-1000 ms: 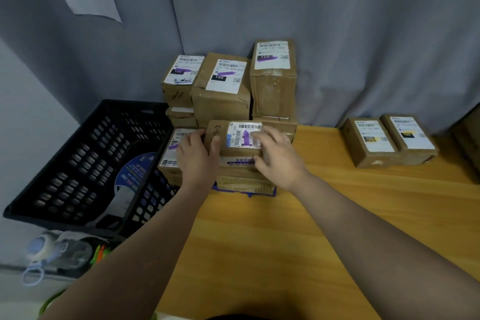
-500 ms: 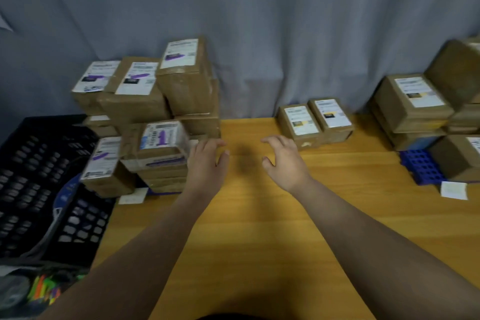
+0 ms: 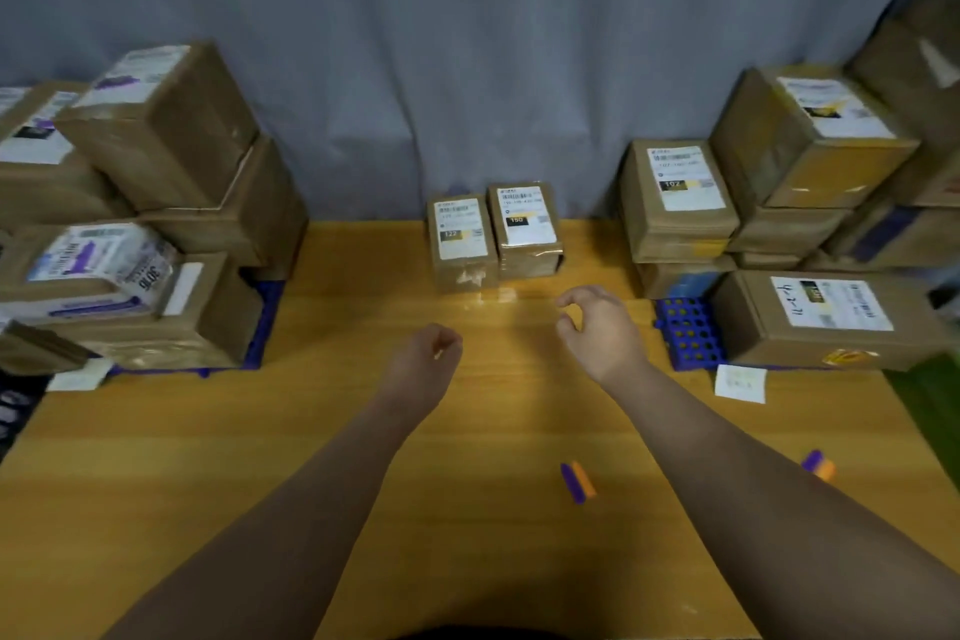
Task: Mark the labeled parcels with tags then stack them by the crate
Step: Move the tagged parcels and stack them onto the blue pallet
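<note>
Both hands hover over the bare middle of the wooden worktop [image 3: 260, 457], just short of the pair of small parcels [image 3: 493, 239] that sit side by side, touching, against the grey curtain [image 3: 467, 42]. The left hand [image 3: 426, 356] has its grip closed in a loose fist with nothing visible in it. The right hand [image 3: 597, 333] looks the readier of the two: its grip is half-open and empty, thumb and fingers curved apart as if shaped for a parcel's near corner. That pair probably stands apart from the piles because it is next in line; the labels face up with yellowish bands and no purple mark that I can make out. The left stack [image 3: 156, 203] reads as finished work — its labels show purple marks, and it rises on a blue tray [image 3: 265, 317] on the side where a sliver of the dark crate [image 3: 10, 411] shows at the frame edge. The right stack [image 3: 779, 203], on a blue perforated tray [image 3: 685, 333] with a white slip [image 3: 740, 383] just beside it, looks like the supply. A purple-and-orange tag [image 3: 577, 482] lies between the forearms and a second tag [image 3: 819, 465] just outside the right one — loose and close to the person, handy for marking once a parcel is drawn forward.
</note>
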A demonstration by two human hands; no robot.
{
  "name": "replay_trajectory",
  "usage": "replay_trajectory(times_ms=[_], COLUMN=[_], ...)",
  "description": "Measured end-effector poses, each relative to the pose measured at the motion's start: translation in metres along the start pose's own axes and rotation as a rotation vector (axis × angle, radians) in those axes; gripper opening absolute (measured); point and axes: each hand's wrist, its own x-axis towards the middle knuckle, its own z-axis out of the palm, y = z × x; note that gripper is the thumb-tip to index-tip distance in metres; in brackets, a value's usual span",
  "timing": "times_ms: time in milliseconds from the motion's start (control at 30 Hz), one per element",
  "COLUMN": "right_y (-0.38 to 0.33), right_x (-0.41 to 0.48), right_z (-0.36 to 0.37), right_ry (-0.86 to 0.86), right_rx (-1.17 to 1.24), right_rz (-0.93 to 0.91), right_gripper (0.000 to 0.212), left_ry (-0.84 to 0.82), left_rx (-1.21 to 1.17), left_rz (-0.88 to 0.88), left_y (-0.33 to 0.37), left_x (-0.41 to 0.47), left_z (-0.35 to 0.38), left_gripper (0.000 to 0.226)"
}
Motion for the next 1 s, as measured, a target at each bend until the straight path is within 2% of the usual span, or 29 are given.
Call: replay_trajectory(times_ms=[133,333,400,533,633,767,867,967,1000], right_y=[0.019,0.024,0.019,0.007,0.002,0.0,0.005,0.012,0.015], right_x=[0.02,0.054,0.075,0.133,0.173,0.202,0.202,0.191,0.183], right_z=[0.003,0.026,0.033,0.043,0.055,0.077,0.082,0.067,0.059], right_ry=[-0.01,0.095,0.064,-0.143,-0.155,-0.152,-0.127,-0.043,0.003], right_rx=[0.037,0.076,-0.008,-0.187,-0.229,-0.228,-0.127,-0.031,-0.018], right_rz=[0.042,0.034,0.047,0.23,0.295,0.348,0.349,0.312,0.28], right_gripper=[0.033,0.036,0.05,0.095,0.109,0.113,0.11,0.104,0.104], left_ry=[-0.001,-0.013,-0.014,-0.031,-0.042,-0.034,-0.069,-0.1,-0.104], left_rx=[0.038,0.121,0.099,0.102,0.099,0.11,0.101,-0.052,-0.138], left_rz=[0.001,-0.033,-0.038,-0.028,-0.042,-0.027,-0.038,-0.079,-0.1], left_y=[0.012,0.017,0.017,0.018,0.017,0.015,0.012,0.014,0.018], left_x=[0.011,0.05,0.067,0.1,0.123,0.149,0.16,0.158,0.154], left_z=[0.01,0.023,0.028,0.027,0.019,0.014,0.014,0.02,0.023], left_gripper=[0.024,0.023,0.023,0.024,0.026,0.024,0.02,0.011,0.016])
